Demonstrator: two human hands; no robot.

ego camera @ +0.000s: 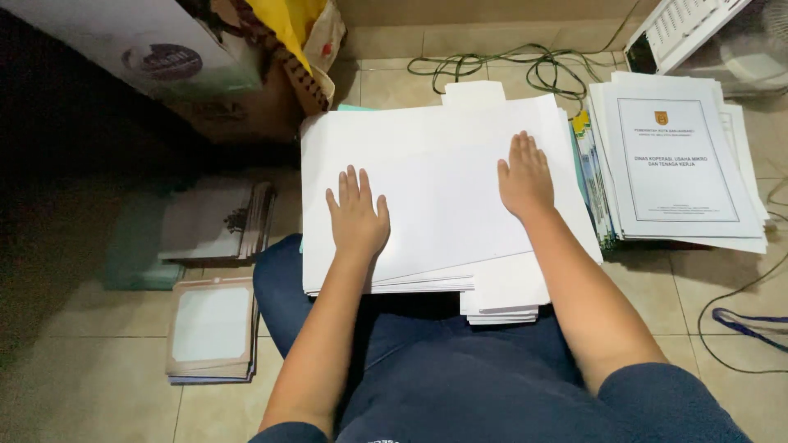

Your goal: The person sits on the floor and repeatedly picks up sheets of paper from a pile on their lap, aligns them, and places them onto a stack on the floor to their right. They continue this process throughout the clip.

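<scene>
Two hands flat, left hand [358, 215], right hand [525, 177], one paper stack [443, 205]

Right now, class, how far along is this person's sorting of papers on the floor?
Done: a squared pile of printed reports lies aside on the tiles. In hand: left hand and right hand press flat on the white paper stack over the lap. Left: its lower sheets jut out unevenly, and booklet stacks wait.

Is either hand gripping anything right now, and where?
Nothing is gripped. The left hand and right hand press flat, fingers spread, on the top white sheet.
</scene>
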